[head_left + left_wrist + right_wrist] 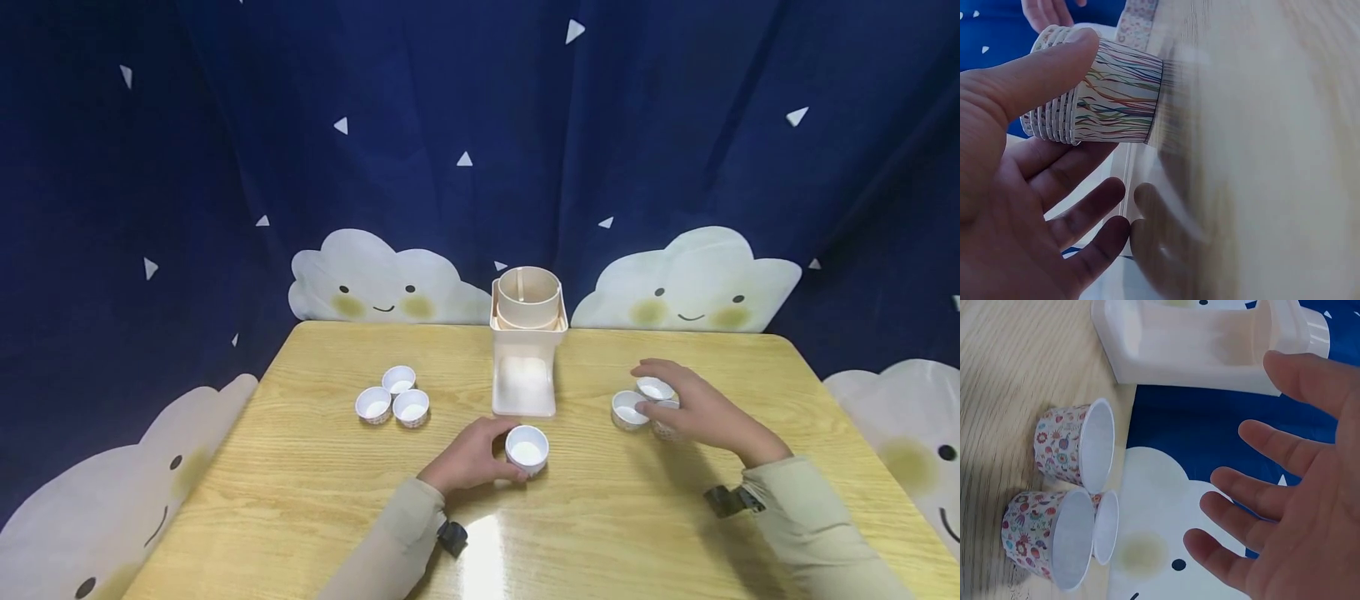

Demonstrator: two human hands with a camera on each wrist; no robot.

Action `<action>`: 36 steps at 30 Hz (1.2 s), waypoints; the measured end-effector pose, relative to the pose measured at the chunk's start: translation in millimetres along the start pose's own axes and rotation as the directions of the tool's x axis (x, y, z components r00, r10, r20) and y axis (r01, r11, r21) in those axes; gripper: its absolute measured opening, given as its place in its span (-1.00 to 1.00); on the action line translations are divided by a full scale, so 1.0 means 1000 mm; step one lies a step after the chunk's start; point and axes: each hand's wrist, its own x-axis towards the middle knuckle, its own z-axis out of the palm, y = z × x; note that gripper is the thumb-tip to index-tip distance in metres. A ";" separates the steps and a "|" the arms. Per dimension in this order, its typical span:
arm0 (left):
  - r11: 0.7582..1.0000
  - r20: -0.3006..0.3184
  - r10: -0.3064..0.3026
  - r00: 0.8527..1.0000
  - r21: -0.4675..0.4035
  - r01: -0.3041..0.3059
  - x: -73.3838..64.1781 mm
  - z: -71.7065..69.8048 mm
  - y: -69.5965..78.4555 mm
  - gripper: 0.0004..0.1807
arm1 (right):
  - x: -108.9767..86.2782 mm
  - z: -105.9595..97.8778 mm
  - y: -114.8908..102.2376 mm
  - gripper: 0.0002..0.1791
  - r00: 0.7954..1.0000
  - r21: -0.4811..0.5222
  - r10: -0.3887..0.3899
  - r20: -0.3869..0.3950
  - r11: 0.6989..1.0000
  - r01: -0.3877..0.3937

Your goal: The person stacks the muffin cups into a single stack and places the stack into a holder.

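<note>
A nested stack of paper cups [1116, 90], the lowest printed with wavy coloured lines, stands upright near the middle of the table. My left hand [474, 457] pinches this stack between thumb and fingers; several rims show in the left wrist view. On the right stand three paper cups with a flowered print: a near-left cup [628, 412], a back cup [655, 388] and one partly behind my hand [1072, 540]. Above them hovers my right hand [692, 407], its fingers spread and apart from the cups in the right wrist view.
A cream-coloured holder [525, 379] with a round open top stands at the back middle of the wooden table [300, 500]. Three more paper cups [411, 408] form a cluster on the left. Behind the table hangs a dark blue curtain [420, 100] with clouds.
</note>
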 end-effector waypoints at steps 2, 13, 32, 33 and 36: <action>1.000 -0.003 0.001 1.000 0.003 -0.001 0.000 0.000 0.000 -0.35 | -0.001 -0.001 0.002 -0.47 1.000 0.007 0.008 -0.005 1.000 -0.008; 1.000 -0.009 0.001 1.000 -0.013 -0.001 0.000 -0.002 0.001 -0.33 | -0.003 -0.006 0.015 -0.46 0.998 -0.010 0.049 -0.031 0.999 -0.049; 1.000 -0.059 -0.006 0.998 -0.031 0.004 0.001 0.003 0.002 -0.34 | -0.009 -0.002 0.027 -0.46 0.998 -0.048 0.030 -0.049 0.998 -0.033; 1.000 -0.061 -0.008 0.998 -0.030 0.006 0.001 0.003 0.002 -0.34 | -0.010 -0.002 0.028 -0.46 0.998 -0.053 0.024 -0.052 0.998 -0.026; 0.999 -0.067 -0.018 0.998 -0.029 0.016 0.001 0.004 0.003 -0.34 | -0.012 0.000 0.031 -0.47 0.998 -0.075 0.016 -0.059 0.997 -0.021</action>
